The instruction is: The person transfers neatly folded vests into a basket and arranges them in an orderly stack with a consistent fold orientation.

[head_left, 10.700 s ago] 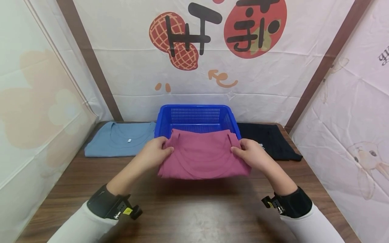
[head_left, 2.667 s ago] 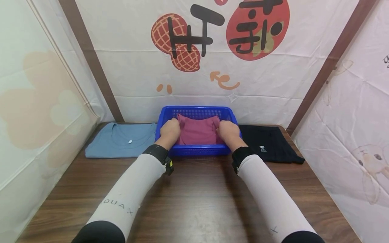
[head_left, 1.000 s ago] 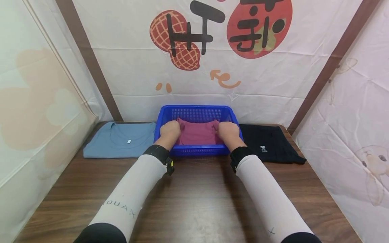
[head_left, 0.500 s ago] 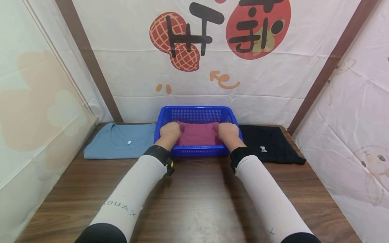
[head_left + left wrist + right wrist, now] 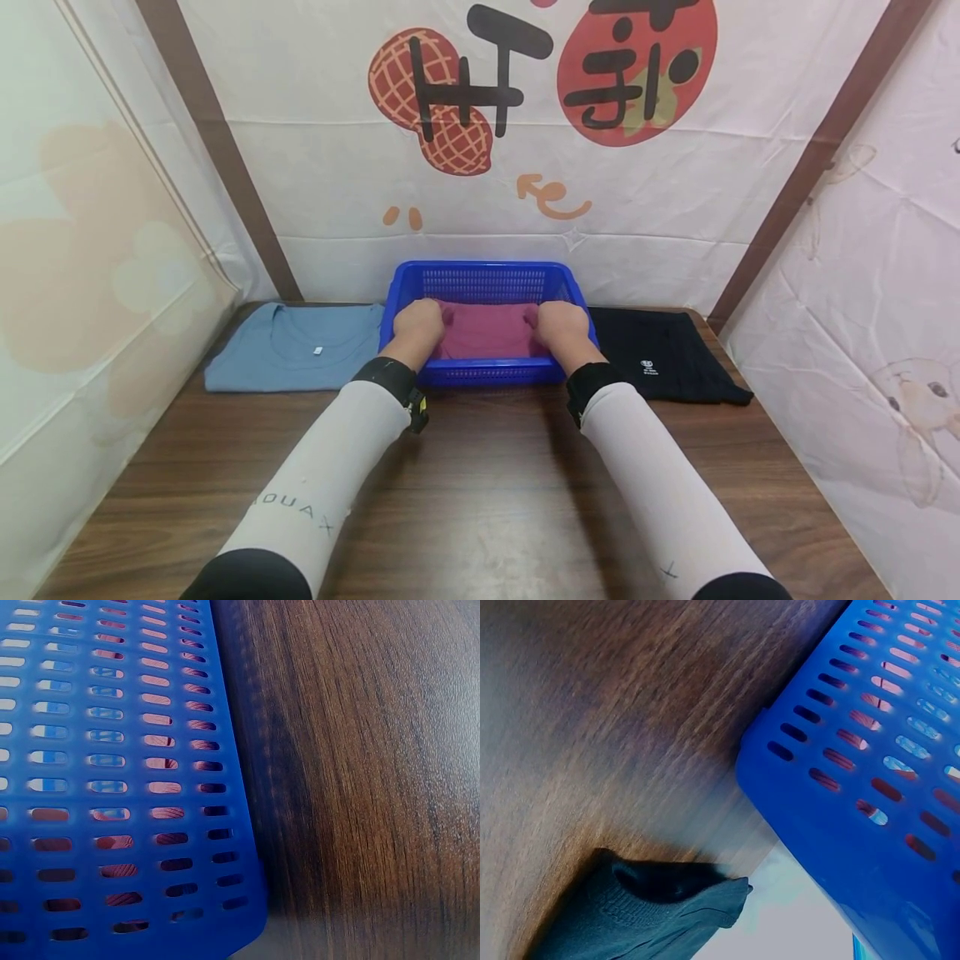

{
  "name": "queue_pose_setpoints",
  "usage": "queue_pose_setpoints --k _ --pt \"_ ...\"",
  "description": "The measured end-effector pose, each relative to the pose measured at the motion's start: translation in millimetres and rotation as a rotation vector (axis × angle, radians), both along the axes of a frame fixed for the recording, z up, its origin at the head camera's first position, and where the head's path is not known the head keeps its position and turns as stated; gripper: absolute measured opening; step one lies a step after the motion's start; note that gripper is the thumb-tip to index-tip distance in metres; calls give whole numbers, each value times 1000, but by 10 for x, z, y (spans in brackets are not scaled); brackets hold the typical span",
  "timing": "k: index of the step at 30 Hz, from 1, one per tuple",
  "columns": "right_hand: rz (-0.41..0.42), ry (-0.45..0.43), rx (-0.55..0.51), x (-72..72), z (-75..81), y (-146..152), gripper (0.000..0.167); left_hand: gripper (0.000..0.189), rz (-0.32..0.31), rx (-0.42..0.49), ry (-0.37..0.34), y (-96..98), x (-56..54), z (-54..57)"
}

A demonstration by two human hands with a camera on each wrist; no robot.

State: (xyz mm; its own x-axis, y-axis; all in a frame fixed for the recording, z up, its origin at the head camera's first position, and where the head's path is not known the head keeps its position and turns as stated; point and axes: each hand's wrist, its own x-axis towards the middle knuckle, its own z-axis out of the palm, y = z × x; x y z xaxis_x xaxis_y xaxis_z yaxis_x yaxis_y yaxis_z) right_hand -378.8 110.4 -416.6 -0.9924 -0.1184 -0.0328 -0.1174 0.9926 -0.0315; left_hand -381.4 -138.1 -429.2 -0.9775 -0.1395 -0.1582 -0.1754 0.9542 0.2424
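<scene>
A folded pink T-shirt [image 5: 491, 330] lies inside the blue plastic basket [image 5: 491, 372], down between its walls. At the shirt's left side my left hand [image 5: 418, 327] grips the cloth, fingers curled, back of the hand upward. My right hand [image 5: 562, 327] holds the right side in the same way. Fingertips of both hands are hidden behind the knuckles and cloth. The left wrist view shows the slotted basket wall [image 5: 135, 799], with pink cloth showing through the holes. In the right wrist view a basket corner [image 5: 795, 795] fills the right side.
A folded blue-grey T-shirt [image 5: 300, 354] lies left of the basket on the wooden table [image 5: 480, 500]. On the right is a folded black garment [image 5: 667, 358], whose edge [image 5: 652, 915] also shows in the right wrist view. A printed cloth wall [image 5: 315, 192] stands behind.
Earlier, both hands held the pink T-shirt in front of the basket; now it is inside. Over the last second its far edge has sunk slightly and flattened, hands nearly still.
</scene>
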Motion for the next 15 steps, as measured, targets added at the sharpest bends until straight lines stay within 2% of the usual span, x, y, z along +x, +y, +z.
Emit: queue_pose_setpoints --k 8,15 --pt "-28 26 -32 -9 9 -1 48 48 39 39 30 20 26 34" --pt "-45 46 -82 -3 23 8 47 54 41 56 33 16 27 42"
